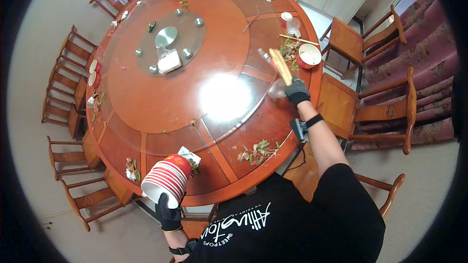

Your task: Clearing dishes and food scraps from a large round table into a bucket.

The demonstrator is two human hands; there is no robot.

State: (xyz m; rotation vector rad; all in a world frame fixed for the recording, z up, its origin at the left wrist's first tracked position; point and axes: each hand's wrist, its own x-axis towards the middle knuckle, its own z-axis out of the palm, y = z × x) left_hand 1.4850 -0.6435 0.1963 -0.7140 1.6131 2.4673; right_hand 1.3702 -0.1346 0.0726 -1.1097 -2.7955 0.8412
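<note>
My left hand (169,212), in a dark dotted work glove, grips a tilted stack of red and white paper bowls (166,179) at the table's near edge. A bundle of wooden chopsticks (280,65) is held in my right hand (297,90), gloved the same way, over the right side of the round wooden table (215,197). Just left of that hand sits a clear plastic cup (278,89), partly hidden by the glove; whether the hand touches it I cannot tell. Another clear plastic piece (265,55) shows beside the chopstick tips. Beyond lies a red paper bowl (309,56) next to food scraps (290,49).
A glass turntable (175,109) carries a white tissue pack (169,61) and metal knobs. Food scraps (257,152) lie near the front edge. At the right rim are a lidded red cup (286,18) and a clear cup (293,27). Wooden chairs (338,106) surround the table.
</note>
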